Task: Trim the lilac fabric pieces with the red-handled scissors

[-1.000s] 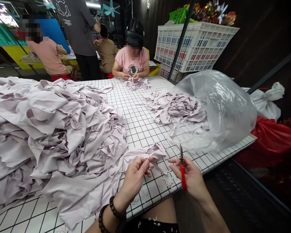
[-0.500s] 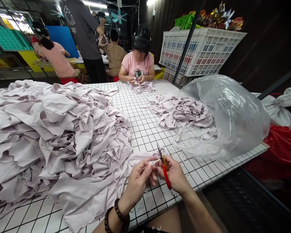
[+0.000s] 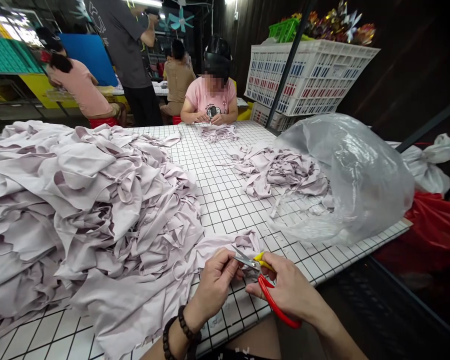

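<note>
My left hand (image 3: 215,285), with a dark bead bracelet at the wrist, pinches the edge of a pale lilac fabric piece (image 3: 210,247) near the table's front edge. My right hand (image 3: 288,292) grips red-and-yellow thread snips (image 3: 264,282), and their metal blades point left and touch the fabric right at my left fingertips. That piece trails off into the big heap of lilac fabric (image 3: 78,200) covering the left half of the white grid-patterned table (image 3: 217,195).
A smaller fabric pile (image 3: 281,172) lies by a large clear plastic bag (image 3: 345,175) at right. A person in pink (image 3: 210,97) works across the table; others sit and stand behind. White crates (image 3: 307,75) and red bags (image 3: 431,230) are at right.
My right hand has swung the snips from upright and apart to lying leftward, with the blades now at the fabric held in my left fingers. Both hands came together.
</note>
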`<state>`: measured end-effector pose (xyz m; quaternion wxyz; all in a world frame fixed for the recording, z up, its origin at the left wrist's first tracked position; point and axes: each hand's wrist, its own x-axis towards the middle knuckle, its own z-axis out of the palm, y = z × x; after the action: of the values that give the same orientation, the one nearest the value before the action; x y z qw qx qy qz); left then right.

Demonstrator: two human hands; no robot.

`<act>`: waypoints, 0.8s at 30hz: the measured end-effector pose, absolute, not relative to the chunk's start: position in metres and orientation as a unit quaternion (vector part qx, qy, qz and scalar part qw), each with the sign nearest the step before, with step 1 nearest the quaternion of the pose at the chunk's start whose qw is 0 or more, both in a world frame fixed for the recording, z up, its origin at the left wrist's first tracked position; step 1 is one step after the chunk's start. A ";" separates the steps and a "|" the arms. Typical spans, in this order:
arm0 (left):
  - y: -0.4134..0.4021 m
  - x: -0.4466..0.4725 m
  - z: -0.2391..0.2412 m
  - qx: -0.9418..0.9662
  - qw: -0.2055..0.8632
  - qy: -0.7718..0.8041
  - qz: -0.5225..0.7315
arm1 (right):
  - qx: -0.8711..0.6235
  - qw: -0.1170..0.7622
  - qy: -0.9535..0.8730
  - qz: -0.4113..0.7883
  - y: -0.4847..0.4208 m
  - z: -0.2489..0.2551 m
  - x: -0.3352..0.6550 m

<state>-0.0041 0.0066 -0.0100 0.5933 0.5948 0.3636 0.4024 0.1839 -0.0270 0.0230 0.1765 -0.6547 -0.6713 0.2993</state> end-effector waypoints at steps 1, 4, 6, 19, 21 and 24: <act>0.006 -0.004 -0.010 0.595 0.594 0.362 0.402 | -0.655 0.175 -0.672 0.296 -0.026 0.023 0.182; 0.007 -0.006 -0.009 0.594 0.596 0.361 0.402 | -0.657 0.173 -0.680 0.275 -0.025 0.023 0.178; 0.007 -0.007 -0.009 0.595 0.596 0.361 0.401 | -0.659 0.171 -0.688 0.253 -0.024 0.024 0.177; 0.007 -0.008 -0.015 0.599 0.601 0.359 0.389 | -0.661 0.166 -0.710 0.177 -0.028 0.014 0.180; 0.006 -0.008 -0.016 0.597 0.607 0.357 0.384 | -0.655 0.166 -0.717 0.173 -0.028 0.012 0.181; 0.006 -0.008 -0.017 0.595 0.619 0.353 0.371 | -0.647 0.168 -0.724 0.171 -0.027 0.007 0.182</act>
<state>-0.0075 0.0060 -0.0165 0.6189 0.5955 0.3529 0.3713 0.1815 -0.0275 0.0069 0.1676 -0.6472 -0.7237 0.1713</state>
